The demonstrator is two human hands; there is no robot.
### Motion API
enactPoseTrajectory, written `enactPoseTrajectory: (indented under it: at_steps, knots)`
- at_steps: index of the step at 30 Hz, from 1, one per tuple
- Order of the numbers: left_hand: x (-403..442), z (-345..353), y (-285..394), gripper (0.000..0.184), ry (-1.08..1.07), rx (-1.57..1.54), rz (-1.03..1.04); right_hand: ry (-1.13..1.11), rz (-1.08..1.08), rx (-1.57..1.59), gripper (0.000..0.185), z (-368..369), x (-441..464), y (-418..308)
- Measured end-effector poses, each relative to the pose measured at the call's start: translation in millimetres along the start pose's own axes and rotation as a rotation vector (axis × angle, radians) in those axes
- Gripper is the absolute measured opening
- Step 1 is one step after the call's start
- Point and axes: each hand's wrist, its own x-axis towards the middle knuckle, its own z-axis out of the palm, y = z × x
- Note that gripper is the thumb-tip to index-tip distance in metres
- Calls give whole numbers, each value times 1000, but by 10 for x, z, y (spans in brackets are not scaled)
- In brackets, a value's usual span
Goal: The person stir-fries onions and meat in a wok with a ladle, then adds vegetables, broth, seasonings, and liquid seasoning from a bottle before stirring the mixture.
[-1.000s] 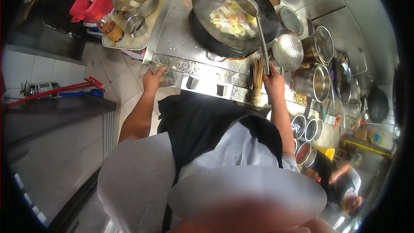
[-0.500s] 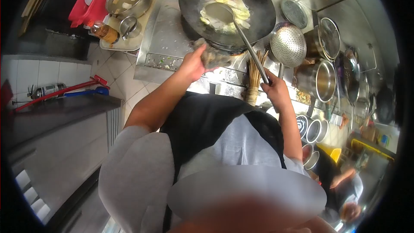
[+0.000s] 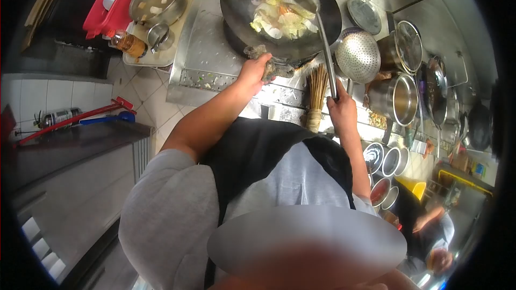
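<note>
While the left hand (image 3: 253, 76) is clutching a cloth (image 3: 278, 71) at the near side of the wok (image 3: 236, 8), the right hand (image 3: 343, 109) is gripping a ladle (image 3: 327, 51) extending forward into it.

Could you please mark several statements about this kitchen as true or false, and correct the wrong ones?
1. The right hand grips a long-handled metal ladle. True.
2. The left hand holds nothing. False: it holds a crumpled grey cloth at the near edge of the round black wok.
3. Pale and green cut vegetables lie in the wok. True.
4. The round perforated metal strainer lies inside the wok. False: it is outside, to the right of the wok.
5. The bound brown stick brush is nearer to the right hand than to the left. True.
</note>
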Motion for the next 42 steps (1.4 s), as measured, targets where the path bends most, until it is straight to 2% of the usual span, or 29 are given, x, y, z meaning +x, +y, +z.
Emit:
enactPoseTrajectory:
  at_steps: [2, 5, 7, 10, 12, 13, 14, 15, 17, 19, 21, 22, 23, 26, 27, 28, 29, 30, 31, 32, 33, 36, 37, 39, 40, 41, 42]
  knots:
    - [35, -83, -44, 25, -41, 11, 9, -16, 103, 22, 62, 27, -15, -179]
    - [72, -195, -48, 26, -111, 49, 17, -109, 32, 46, 65, 100, 76, -55]
    - [45, -312, -7, 27, -132, 77, 8, -93, 25, 20, 66, 191, 28, 2]
    - [-234, -577, 30, 28, -276, 208, 34, 34, -35, -69, 57, 298, -206, -64]
    - [-690, -681, 152, 37, -174, 440, 296, 33, 16, -26, 54, 421, -262, 17]
    - [-383, -1162, 11, 39, -230, 737, 401, 29, 48, 15, 51, 477, -306, 56]
    - [-86, -1639, -130, 41, -254, 1058, 540, -37, 65, 259, 46, 486, -325, 90]
    - [196, -2103, -265, 43, -256, 1327, 697, -102, 181, 444, 42, 485, -339, 104]
    - [347, -2518, -448, 44, -146, 1446, 704, -137, 202, 617, 40, 389, -422, -26]
    - [378, -2897, -637, 46, 52, 1656, 689, -136, 167, 706, 37, 333, -503, -190]
    - [334, -3146, -768, 49, 271, 1842, 649, -253, 257, 761, 38, 154, -542, -502]
    - [323, -3240, -779, 51, 384, 1931, 622, -254, 209, 761, 38, 166, -502, -615]
    - [326, -3269, -742, 51, 421, 1912, 617, -274, 182, 749, 38, 209, -390, -702]
    - [323, -3237, -690, 55, 303, 1836, 663, -346, -117, 566, 41, 480, 83, -1026]
    - [129, -3058, -562, 55, 335, 1822, 655, -399, -219, 615, 42, 594, 242, -1281]
    - [-269, -2678, -255, 61, 443, 1642, 589, -483, -212, 653, 40, 608, 316, -1678]
    - [-543, -2427, -32, 66, 545, 1458, 527, -492, -305, 646, 37, 746, 465, -1952]
    - [-616, -2405, 21, 75, 575, 1462, 483, -543, -400, 585, 33, 955, 727, -2129]
    - [-704, -2460, 39, 75, 607, 1447, 480, -510, -393, 569, 20, 1004, 755, -2512]
    - [-815, -2508, 10, 73, 634, 1451, 600, -514, -429, 514, 21, 1160, 939, -2760]
    - [-919, -2557, -38, 72, 659, 1454, 721, -441, -554, 346, 25, 1407, 1241, -2969]
    - [-1214, -2979, -390, 63, 741, 1369, 772, -395, -587, 154, 32, 1973, 1863, -3678]
    - [-1190, -3293, -672, 63, 783, 1351, 762, -398, -525, 93, 29, 2033, 1906, -3912]
    - [-1159, -3935, -1311, 54, 885, 1501, 607, -460, -813, 126, 24, 2434, 2305, -4086]
    - [-1396, -3966, -1414, 53, 934, 1317, 564, -481, -848, 120, 24, 2499, 2286, -4232]
    - [-1659, -3931, -1510, 51, 968, 1137, 524, -520, -702, 213, 21, 2545, 2241, -4337]
    - [-1874, -3886, -1600, 49, 1037, 1141, 443, -552, -545, 301, 19, 2582, 2222, -4424]
